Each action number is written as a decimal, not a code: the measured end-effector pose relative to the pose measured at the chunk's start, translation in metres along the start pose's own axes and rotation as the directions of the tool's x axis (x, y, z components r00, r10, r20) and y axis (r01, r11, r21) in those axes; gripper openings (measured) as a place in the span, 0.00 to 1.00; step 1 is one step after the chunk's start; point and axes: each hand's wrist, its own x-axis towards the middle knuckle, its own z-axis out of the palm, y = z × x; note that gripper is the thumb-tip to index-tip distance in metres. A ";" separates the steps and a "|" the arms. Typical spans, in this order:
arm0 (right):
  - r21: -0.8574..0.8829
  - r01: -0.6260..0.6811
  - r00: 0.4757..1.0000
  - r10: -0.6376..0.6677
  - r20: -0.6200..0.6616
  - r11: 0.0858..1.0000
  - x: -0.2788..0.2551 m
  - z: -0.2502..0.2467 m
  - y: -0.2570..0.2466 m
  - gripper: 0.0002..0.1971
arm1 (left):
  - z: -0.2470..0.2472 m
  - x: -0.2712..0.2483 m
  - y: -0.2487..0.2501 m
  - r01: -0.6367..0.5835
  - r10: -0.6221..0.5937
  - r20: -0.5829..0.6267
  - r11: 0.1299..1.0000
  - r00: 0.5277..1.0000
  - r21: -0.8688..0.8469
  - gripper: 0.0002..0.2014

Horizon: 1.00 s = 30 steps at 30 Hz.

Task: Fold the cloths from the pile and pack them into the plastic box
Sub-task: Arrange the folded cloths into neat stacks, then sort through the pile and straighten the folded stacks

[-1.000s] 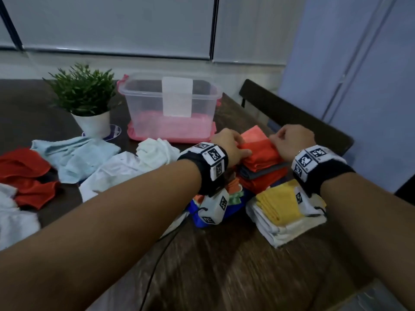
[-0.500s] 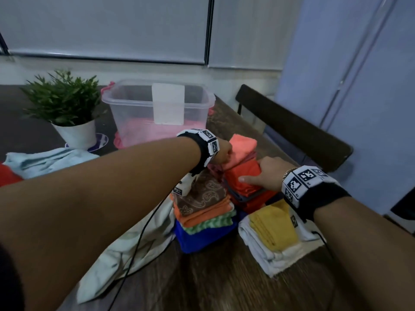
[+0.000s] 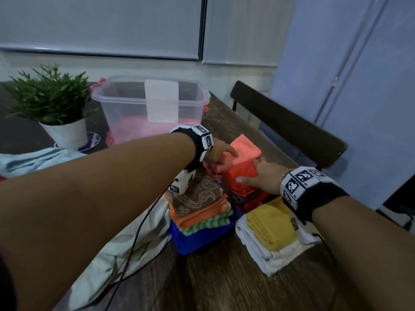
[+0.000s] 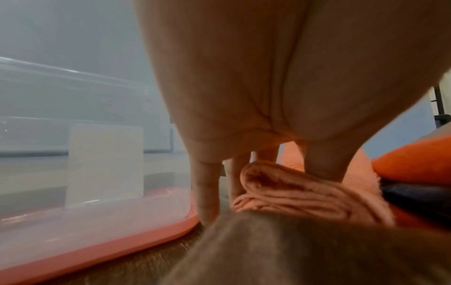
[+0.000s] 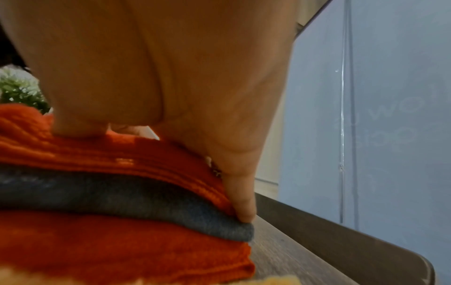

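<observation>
The plastic box [image 3: 121, 108] is translucent, glossy plastic; the tabletop [image 3: 224, 288] matt, grained wood; the salmon cloth [image 4: 292, 190] looks fleecy, the orange cloth [image 5: 109, 158] ribbed.

Both forearms extend forward. Left hand [image 3: 221, 154] pinches a folded cloth [image 3: 245, 146] between thumb and fingers; right hand [image 3: 262, 176] presses down flat, fingers straight and spread.

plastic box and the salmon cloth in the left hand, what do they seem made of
The plastic box: translucent moulded plastic, smooth, slightly glossy; pink shows through its wall. The salmon cloth: probably soft terry or microfibre, matt; fuzzy nap and plump rolled folds. Exact fibre cannot be told.
</observation>
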 end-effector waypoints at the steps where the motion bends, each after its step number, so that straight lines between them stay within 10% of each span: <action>1: 0.016 0.000 1.000 0.000 -0.006 1.000 0.000 -0.002 -0.001 0.38 | -0.002 0.000 0.000 0.015 -0.016 -0.014 0.999 1.000 -0.031 0.26; 11: 0.018 -0.095 0.977 0.097 -0.189 0.995 -0.019 -0.021 -0.013 0.38 | -0.045 -0.059 -0.008 -0.025 -0.001 -0.247 0.994 0.969 -0.102 0.17; 17: -0.010 0.251 0.872 -0.230 -0.432 0.968 -0.060 -0.017 -0.080 0.25 | -0.044 -0.145 -0.081 0.160 -0.217 -0.220 0.955 0.951 -0.248 0.19; 24: 0.127 0.569 0.819 -0.548 -0.169 0.812 -0.093 0.040 -0.180 0.23 | 0.019 -0.219 -0.159 0.432 -0.456 -0.174 0.888 0.873 -0.160 0.15; 30: -0.085 0.584 0.805 -0.563 0.188 0.807 -0.078 0.084 -0.215 0.44 | 0.047 -0.216 -0.154 0.329 -0.345 -0.114 0.934 0.932 -0.140 0.28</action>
